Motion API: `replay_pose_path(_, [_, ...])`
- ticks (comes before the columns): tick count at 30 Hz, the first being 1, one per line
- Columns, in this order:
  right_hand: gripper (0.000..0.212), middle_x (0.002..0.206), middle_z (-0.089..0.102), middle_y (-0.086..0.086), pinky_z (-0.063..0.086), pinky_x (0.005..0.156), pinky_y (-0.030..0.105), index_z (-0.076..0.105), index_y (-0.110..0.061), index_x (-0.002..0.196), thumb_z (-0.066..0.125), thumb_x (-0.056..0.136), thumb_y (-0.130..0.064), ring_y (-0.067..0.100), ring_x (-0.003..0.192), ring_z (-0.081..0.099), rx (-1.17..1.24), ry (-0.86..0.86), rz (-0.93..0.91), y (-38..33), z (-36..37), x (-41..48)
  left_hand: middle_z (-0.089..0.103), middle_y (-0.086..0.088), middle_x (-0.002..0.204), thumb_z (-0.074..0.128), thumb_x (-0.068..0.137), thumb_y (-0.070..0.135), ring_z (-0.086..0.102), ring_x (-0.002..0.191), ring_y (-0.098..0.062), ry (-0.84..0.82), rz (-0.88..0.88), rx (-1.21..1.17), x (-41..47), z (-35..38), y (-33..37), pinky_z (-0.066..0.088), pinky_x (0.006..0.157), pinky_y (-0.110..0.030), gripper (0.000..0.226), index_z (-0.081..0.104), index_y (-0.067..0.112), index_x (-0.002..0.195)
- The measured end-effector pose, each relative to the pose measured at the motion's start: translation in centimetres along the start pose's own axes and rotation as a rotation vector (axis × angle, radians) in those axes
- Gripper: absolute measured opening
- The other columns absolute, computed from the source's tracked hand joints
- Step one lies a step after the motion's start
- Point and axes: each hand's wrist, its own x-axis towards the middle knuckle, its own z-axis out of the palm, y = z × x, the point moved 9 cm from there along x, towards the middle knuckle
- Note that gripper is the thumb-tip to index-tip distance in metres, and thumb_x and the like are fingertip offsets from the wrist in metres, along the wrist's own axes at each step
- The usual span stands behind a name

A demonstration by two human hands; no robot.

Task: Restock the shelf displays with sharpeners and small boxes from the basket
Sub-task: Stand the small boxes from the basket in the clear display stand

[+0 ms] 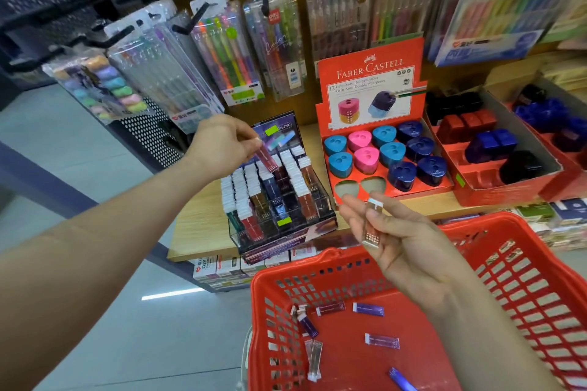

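Wooden shelf (203,225) under hanging pen packs (222,51), and in front, low down, the red plastic mesh basket (524,279) with loose purple and clear small boxes (368,309) on its floor. At the back stands the red cardboard display (370,73) of triangular sharpeners (365,159), with the clear acrylic display case (286,232) just beside it. Left hand (222,143) is over that case, fingers (251,140) pinched on a dark red small box (268,159) just above the rows. Right hand (403,241) is above the basket, thumb and fingers clamped on a clear small box (372,225), held upright.
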Motion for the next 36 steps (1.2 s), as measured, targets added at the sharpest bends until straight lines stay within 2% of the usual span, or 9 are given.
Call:
replay_pose_path(3, [0.027, 0.097, 0.075, 0.015, 0.057, 0.051, 0.022, 0.062, 0.000, 0.112, 0.056, 0.085, -0.001, 0.022, 0.072, 0.075, -0.095, 0.041, 0.040, 0.4, -0.3, -0.3, 0.067, 0.004, 0.073, 0.066, 0.090, 0.024, 0.064, 0.073, -0.012, 0.027, 0.022, 0.003, 0.0, 0.1, 0.5, 0.050, 0.073, -0.024, 0.013, 0.075, 0.015, 0.093])
replay_pose_path(8, [0.027, 0.086, 0.075, 0.011, 0.039, 0.033, 0.011, 0.068, -0.002, 0.099, 0.062, 0.077, -0.016, 0.007, 0.044, 0.057, -0.190, 0.080, 0.023, 0.2, -0.5, -0.3, 0.067, 0.003, 0.080, 0.066, 0.090, 0.026, 0.062, 0.080, -0.012, 0.013, 0.111, 0.099, 0.1, 1.0, 1.5, 0.049, 0.078, -0.024, 0.017, 0.075, 0.011, 0.094])
replay_pose_path(10, [0.025, 0.085, 0.074, 0.013, 0.044, 0.039, 0.012, 0.067, 0.000, 0.103, 0.060, 0.081, -0.011, 0.007, 0.048, 0.056, -0.189, 0.056, 0.007, 0.1, -0.5, 0.1, 0.070, -0.001, 0.091, 0.064, 0.091, 0.027, 0.062, 0.084, -0.015, 0.016, 0.142, 0.148, 0.0, 1.6, 1.6, 0.049, 0.081, -0.025, 0.020, 0.074, 0.010, 0.097])
replay_pose_path(14, [0.029, 0.100, 0.071, 0.019, 0.059, 0.069, 0.023, 0.065, 0.005, 0.111, 0.047, 0.090, 0.010, 0.020, 0.087, 0.073, -0.167, -0.029, 0.007, 0.1, -0.1, 0.2, 0.072, -0.007, 0.102, 0.060, 0.094, 0.026, 0.065, 0.096, -0.023, 0.023, 0.191, 0.197, -0.4, 2.9, 2.0, 0.051, 0.090, -0.035, 0.024, 0.072, 0.009, 0.105])
replay_pose_path(16, [0.028, 0.107, 0.072, 0.018, 0.060, 0.071, 0.025, 0.064, 0.004, 0.113, 0.048, 0.090, 0.008, 0.025, 0.095, 0.072, -0.176, -0.034, 0.004, 0.0, 0.0, 0.1, 0.072, -0.007, 0.104, 0.060, 0.094, 0.026, 0.065, 0.098, -0.023, 0.031, 0.205, 0.200, -0.3, 3.1, 2.3, 0.051, 0.092, -0.034, 0.024, 0.072, 0.009, 0.107])
replay_pose_path(23, [0.021, 0.088, 0.076, 0.014, 0.054, 0.050, 0.016, 0.065, 0.000, 0.103, 0.064, 0.084, -0.009, 0.016, 0.069, 0.074, -0.294, 0.072, -0.037, -0.4, -0.3, -0.3, 0.072, -0.005, 0.097, 0.066, 0.089, 0.023, 0.064, 0.092, -0.022, 0.005, 0.218, 0.212, -0.4, 4.0, 2.2, 0.050, 0.085, -0.033, 0.016, 0.076, 0.012, 0.096])
replay_pose_path(27, [0.020, 0.084, 0.072, 0.016, 0.055, 0.056, 0.017, 0.066, 0.001, 0.100, 0.065, 0.081, -0.004, 0.013, 0.065, 0.071, -0.312, 0.092, -0.102, -0.8, -0.4, -0.2, 0.070, -0.001, 0.091, 0.068, 0.087, 0.024, 0.063, 0.086, -0.020, -0.039, 0.132, 0.218, -0.2, 5.0, 1.5, 0.052, 0.079, -0.034, 0.013, 0.071, 0.016, 0.096])
replay_pose_path(31, [0.021, 0.096, 0.068, 0.023, 0.059, 0.069, 0.020, 0.061, 0.003, 0.107, 0.053, 0.090, 0.011, 0.022, 0.080, 0.074, -0.315, 0.130, -0.159, -1.3, -0.8, -0.1, 0.070, 0.000, 0.085, 0.068, 0.087, 0.023, 0.063, 0.084, -0.020, -0.044, 0.129, 0.253, -0.1, 5.3, 1.9, 0.052, 0.074, -0.032, 0.007, 0.070, 0.017, 0.089])
replay_pose_path(36, [0.015, 0.078, 0.075, 0.012, 0.054, 0.055, 0.017, 0.067, -0.002, 0.096, 0.065, 0.084, 0.006, 0.016, 0.069, 0.073, -0.394, 0.176, -0.196, -2.1, -0.8, -0.4, 0.074, 0.001, 0.091, 0.057, 0.093, 0.025, 0.064, 0.081, -0.018, -0.099, 0.158, 0.333, 0.1, 5.4, 1.9, 0.053, 0.075, -0.032, 0.022, 0.076, 0.015, 0.089])
